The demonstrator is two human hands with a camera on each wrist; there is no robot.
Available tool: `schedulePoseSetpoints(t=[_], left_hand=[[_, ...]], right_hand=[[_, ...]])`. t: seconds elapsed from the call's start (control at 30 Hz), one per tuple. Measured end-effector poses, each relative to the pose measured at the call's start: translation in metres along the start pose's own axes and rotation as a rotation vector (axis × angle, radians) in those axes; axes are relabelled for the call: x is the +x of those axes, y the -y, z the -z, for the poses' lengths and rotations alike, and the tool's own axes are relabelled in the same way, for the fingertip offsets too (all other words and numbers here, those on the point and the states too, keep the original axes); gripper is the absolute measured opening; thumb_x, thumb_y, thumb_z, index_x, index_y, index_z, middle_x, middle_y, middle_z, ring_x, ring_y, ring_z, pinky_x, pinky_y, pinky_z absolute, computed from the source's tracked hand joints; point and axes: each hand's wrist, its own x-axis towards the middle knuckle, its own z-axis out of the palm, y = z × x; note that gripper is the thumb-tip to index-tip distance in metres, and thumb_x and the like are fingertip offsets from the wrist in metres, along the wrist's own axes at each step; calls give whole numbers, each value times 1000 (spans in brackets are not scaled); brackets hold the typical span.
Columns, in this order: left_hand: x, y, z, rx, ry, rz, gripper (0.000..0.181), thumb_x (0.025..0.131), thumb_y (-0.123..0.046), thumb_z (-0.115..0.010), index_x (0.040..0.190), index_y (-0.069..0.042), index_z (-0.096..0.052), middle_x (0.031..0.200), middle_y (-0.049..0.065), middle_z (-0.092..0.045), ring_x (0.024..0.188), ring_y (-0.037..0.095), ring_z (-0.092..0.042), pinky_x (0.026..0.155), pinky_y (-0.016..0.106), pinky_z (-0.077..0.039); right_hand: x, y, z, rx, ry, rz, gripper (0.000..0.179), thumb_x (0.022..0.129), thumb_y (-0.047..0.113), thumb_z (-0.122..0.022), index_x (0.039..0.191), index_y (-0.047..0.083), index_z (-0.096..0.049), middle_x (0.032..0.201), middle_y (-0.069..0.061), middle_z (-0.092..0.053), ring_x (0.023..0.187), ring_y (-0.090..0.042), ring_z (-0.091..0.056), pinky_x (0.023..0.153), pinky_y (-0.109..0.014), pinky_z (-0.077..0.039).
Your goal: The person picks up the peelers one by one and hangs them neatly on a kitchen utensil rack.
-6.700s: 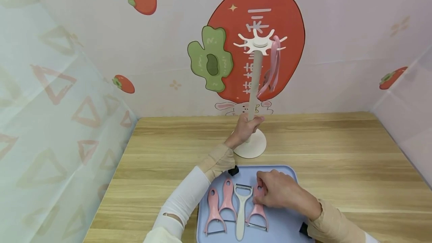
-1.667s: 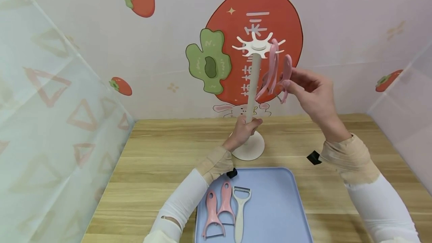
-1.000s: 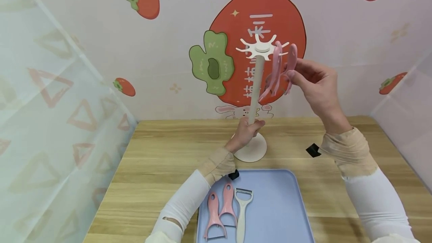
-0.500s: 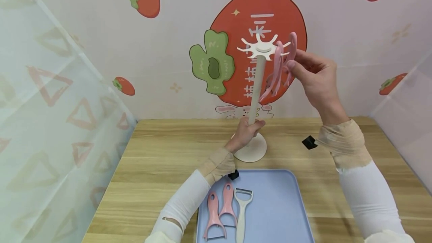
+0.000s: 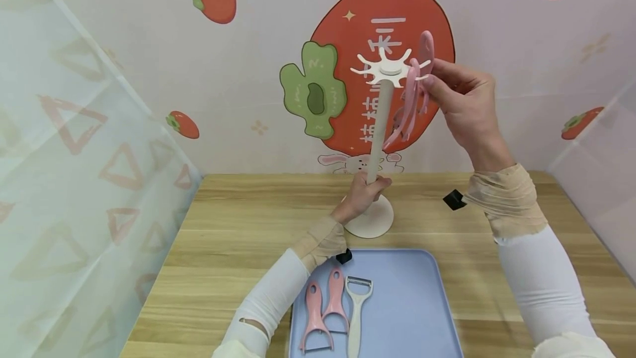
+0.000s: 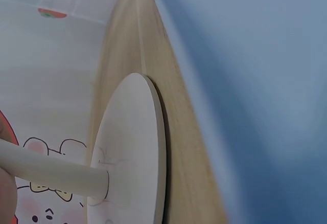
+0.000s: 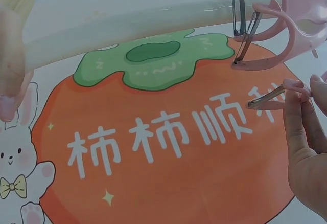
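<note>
My left hand (image 5: 359, 199) grips the lower pole of a white stand (image 5: 380, 126), whose spoked top (image 5: 390, 68) carries upturned hooks. In the left wrist view the stand's round base (image 6: 127, 147) rests flat on the wood. My right hand (image 5: 469, 104) pinches a pink peeler (image 5: 426, 46) between thumb and fingers, its holed handle end up and its blade end down. It is beside the hooks on the right, with its handle end above them. Pink peelers (image 5: 410, 104) hang close by on the stand, overlapping each other; in the right wrist view their blades (image 7: 248, 37) show.
A blue tray (image 5: 402, 297) lies in front of the stand. On its left side are two pink peelers (image 5: 314, 308) (image 5: 335, 294) and a white peeler (image 5: 355, 314). A patterned wall (image 5: 248, 142) stands behind the wooden table (image 5: 238, 225).
The pink peeler right of the white one has left the tray in my right hand. Over the last second it rises beside the hooks. My left hand keeps its grip on the pole.
</note>
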Motion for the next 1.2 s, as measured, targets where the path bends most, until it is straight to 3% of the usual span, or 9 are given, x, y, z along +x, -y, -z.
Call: schedulePoseSetpoints(t=[0.37,0.63,0.93,1.2], left_hand=[[2,2,1,-30,18,-13,47,99,0,-58,56,0,-41,51,-12,-32,47,8,-25,47,27,-20],[2,2,3,-27,29,-30,46,98,0,-57,55,0,-42,50,-11,-33,46,8,-25,47,27,-19],[3,4,4,-35,30,-38,46,98,1,-57,55,0,-41,50,-12,-33,46,8,-25,46,27,-20],[-1,2,2,-8,24,12,44,98,-2,-57,57,-4,-41,51,-11,-33,48,8,-26,47,28,-20]], right_hand=[[3,-1,-5,-89,9,6,30,96,-11,-70,126,-10,-72,108,-16,-80,95,-21,-79,86,-32,-62],[4,-1,-6,-68,18,-5,30,95,-11,-70,125,-10,-72,108,-17,-80,97,-21,-78,88,-32,-62],[6,-7,-8,-80,48,36,24,94,-13,-71,117,-11,-76,97,-14,-81,86,-19,-76,81,-28,-64],[3,-10,-7,-84,59,26,23,94,-12,-72,116,-9,-77,97,-12,-81,86,-18,-76,82,-28,-63]])
